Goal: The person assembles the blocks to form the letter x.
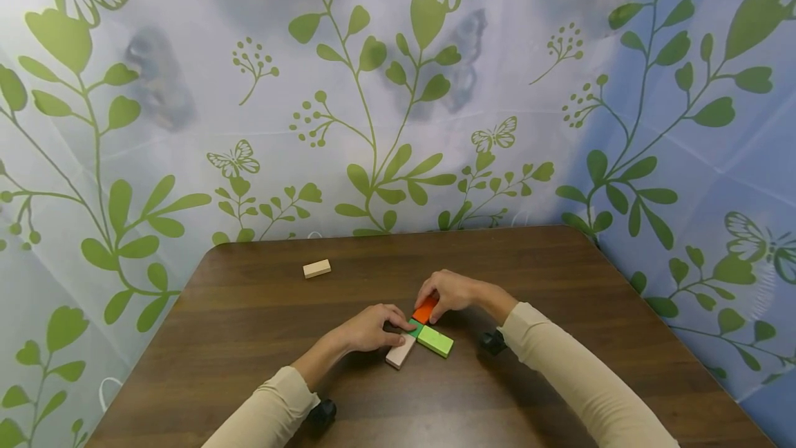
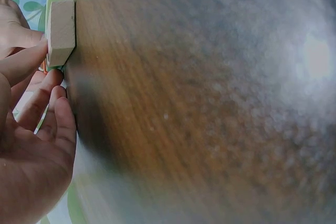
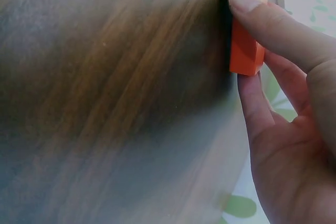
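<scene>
Several small blocks meet in a pinwheel-like cluster on the table. My right hand (image 1: 454, 290) grips the orange block (image 3: 245, 45), thumb along one side and fingers at its end and far side. At the cluster's middle lies a darker green block (image 1: 414, 328), partly hidden by my left hand (image 1: 371, 328). The left index fingertip rests on that green block, while the left thumb presses the pale wooden block (image 1: 400, 352). In the left wrist view, the other left fingers curl beside the pale block's end. A lime green block (image 1: 435, 341) extends to the right, untouched.
Another light wooden block (image 1: 317, 269) lies alone toward the back left of the brown table (image 1: 261, 310). A leaf-patterned cloth (image 1: 385, 123) hangs behind the table's back edge and along its right side. Dark wrist devices (image 1: 493, 342) show below the forearms.
</scene>
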Motion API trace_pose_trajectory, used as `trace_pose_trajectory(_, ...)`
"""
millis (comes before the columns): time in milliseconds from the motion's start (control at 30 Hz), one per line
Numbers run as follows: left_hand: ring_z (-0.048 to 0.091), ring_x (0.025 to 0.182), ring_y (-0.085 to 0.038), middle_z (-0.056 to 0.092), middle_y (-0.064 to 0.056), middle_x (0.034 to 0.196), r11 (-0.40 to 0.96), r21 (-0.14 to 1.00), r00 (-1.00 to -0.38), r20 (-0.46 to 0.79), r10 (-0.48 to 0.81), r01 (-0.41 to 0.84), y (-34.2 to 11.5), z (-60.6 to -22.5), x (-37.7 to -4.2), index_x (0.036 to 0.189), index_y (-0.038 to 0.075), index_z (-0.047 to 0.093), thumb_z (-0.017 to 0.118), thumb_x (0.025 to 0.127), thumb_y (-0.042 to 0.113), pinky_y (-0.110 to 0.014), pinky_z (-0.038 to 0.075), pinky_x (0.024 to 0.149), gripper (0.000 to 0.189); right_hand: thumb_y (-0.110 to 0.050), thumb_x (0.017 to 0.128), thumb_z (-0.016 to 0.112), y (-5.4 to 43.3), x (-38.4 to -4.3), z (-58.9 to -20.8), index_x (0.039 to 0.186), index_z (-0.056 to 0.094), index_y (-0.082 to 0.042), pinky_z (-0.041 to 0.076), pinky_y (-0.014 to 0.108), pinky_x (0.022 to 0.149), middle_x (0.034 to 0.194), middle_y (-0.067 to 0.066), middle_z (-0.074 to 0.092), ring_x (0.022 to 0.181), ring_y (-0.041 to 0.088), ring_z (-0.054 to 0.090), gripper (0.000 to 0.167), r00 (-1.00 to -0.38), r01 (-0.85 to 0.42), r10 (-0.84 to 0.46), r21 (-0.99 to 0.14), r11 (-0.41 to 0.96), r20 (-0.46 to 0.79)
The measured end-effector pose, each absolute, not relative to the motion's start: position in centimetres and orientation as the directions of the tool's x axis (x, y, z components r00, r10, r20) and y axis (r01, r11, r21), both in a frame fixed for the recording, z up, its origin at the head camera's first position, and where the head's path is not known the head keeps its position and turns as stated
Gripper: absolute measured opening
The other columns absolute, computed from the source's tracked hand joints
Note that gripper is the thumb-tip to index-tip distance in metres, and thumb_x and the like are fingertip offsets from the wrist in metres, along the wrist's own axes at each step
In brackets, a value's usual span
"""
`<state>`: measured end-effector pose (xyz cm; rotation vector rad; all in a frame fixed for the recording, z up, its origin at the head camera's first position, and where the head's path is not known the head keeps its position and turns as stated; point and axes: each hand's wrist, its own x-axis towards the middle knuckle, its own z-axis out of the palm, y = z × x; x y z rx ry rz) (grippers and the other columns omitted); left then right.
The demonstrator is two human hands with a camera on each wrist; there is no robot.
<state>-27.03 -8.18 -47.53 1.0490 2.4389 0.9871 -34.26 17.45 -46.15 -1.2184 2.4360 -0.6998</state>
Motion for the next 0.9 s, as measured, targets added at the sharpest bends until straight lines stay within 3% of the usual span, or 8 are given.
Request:
trace_pose_trajectory(400,0.059,0.113,-0.019,0.067,0.0,0.12,0.496,0.693,-0.682,-0.008,0.731,0.524,-7.88,-47.25,-27.11,0.122,0.009,0.078,0.078,0.093,0.01,-0.038,0.048,0.099,0.029,-0.009,0.081,0.09,17.63,-34.33,-46.43,0.112,0.082,-0.012,0.051,0.03,0.088,0.113,-0.005,0.065,0.104,0.012,0.059,0.033,-0.53,-0.685,-0.847,-0.567,0.457,-0.042)
trace_pose_trajectory(900,0.059,0.116,-0.022,0.067,0.001,0.121,0.501,0.708,-0.693,-0.021,0.72,0.498,-8.19,-47.47,-27.08,0.123,0.01,0.078,0.077,0.094,0.011,-0.043,0.048,0.1,0.029,-0.01,0.083,0.089,17.29,-33.85,-46.54,0.118,0.08,-0.013,0.051,0.029,0.089,0.115,-0.004,0.063,0.104,0.012,0.058,0.035,-0.543,-0.671,-0.837,-0.564,0.482,-0.07)
